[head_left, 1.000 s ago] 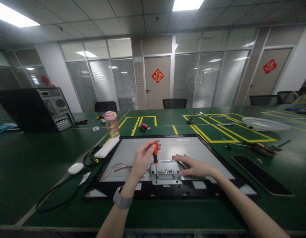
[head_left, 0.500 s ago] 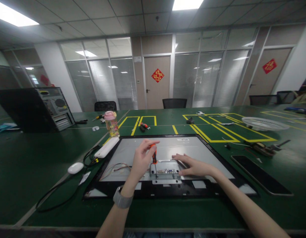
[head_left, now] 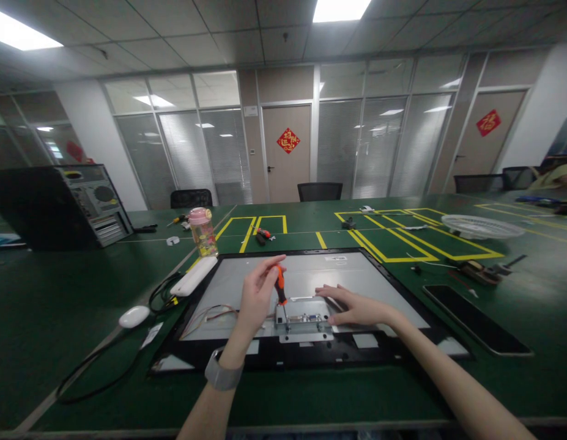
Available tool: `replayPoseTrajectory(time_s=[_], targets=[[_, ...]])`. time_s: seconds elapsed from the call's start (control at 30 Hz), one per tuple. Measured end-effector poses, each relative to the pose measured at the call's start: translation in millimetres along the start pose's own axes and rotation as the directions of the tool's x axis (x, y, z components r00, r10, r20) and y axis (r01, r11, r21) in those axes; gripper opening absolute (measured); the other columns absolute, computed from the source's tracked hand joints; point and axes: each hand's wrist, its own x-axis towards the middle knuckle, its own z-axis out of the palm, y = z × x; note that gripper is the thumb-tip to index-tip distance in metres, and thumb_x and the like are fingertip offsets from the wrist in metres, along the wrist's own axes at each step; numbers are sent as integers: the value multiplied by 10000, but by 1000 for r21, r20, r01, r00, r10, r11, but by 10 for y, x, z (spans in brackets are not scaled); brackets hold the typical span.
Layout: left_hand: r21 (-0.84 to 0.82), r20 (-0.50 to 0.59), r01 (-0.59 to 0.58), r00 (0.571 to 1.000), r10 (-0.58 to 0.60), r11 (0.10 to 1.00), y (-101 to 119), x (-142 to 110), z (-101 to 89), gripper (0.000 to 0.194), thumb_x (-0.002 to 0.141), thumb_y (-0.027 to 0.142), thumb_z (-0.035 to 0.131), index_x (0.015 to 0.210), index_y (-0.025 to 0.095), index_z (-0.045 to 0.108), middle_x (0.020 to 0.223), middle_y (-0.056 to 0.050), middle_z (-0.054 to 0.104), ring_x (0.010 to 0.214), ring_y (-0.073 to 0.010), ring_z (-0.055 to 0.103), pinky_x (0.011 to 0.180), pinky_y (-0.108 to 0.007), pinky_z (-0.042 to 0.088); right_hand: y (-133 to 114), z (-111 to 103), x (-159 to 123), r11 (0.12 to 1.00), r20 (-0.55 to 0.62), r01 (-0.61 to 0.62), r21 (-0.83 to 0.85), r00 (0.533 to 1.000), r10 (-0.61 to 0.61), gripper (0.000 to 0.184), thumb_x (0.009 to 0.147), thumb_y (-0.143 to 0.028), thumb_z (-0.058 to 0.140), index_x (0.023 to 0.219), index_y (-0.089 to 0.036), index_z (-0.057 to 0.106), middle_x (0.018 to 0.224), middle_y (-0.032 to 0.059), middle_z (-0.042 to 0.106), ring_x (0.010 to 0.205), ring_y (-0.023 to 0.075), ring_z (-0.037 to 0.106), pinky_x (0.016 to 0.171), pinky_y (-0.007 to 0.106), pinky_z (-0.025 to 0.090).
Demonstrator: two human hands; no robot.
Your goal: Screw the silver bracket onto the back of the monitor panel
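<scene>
Left hand (head_left: 258, 293) closed on orange-black screwdriver (head_left: 280, 287), right hand (head_left: 356, 307) apart from it, fingers spread.
Near to far: watch (head_left: 223, 370) on my left wrist; screwdriver slightly tilted, shaft down at metal bracket (head_left: 298, 310) on the panel (head_left: 356, 272); right fingers at bracket's right end; white power strip (head_left: 194, 276) beside panel; pink-lidded bottle (head_left: 204, 237) behind strip.

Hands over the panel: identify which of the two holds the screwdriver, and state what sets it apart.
The left hand holds the screwdriver; its wrist wears a grey watch. The right hand, bare-wristed, is spread at the metal box.
</scene>
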Motion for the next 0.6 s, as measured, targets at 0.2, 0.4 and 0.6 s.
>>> replayPoseTrajectory(time_s=[0.2, 0.4, 0.6], targets=[[51, 3, -57, 998, 57, 997, -37, -1, 0, 184, 796, 287, 619, 885, 175, 736, 904, -59, 646, 864, -165, 594, 802, -265, 453, -37, -15, -10, 1000, 1, 3, 16, 1000, -3, 789, 774, -653, 581, 1411, -240, 367, 1522, 48, 296, 1417, 299, 172, 1180, 455, 79], [19, -17, 10, 1000, -10, 1000, -42, -1, -6, 266, 847, 293, 539, 1006, 159, 705, 851, -60, 665, 815, -170, 608, 771, -282, 464, -37, -11, -13, 1000, 2, -14, 20, 1000, 14, 788, 769, -640, 592, 1409, -237, 370, 1524, 49, 289, 1422, 305, 150, 1178, 468, 73], [65, 20, -62, 998, 61, 996, -52, 9, -6, 200, 819, 287, 590, 899, 168, 730, 881, -60, 628, 839, -167, 588, 786, -275, 456, 1, -1, -3, 1000, -2, 1, 23, 1000, -1, 778, 769, -653, 583, 1403, -251, 379, 1522, 46, 297, 1420, 309, 156, 1176, 471, 77]])
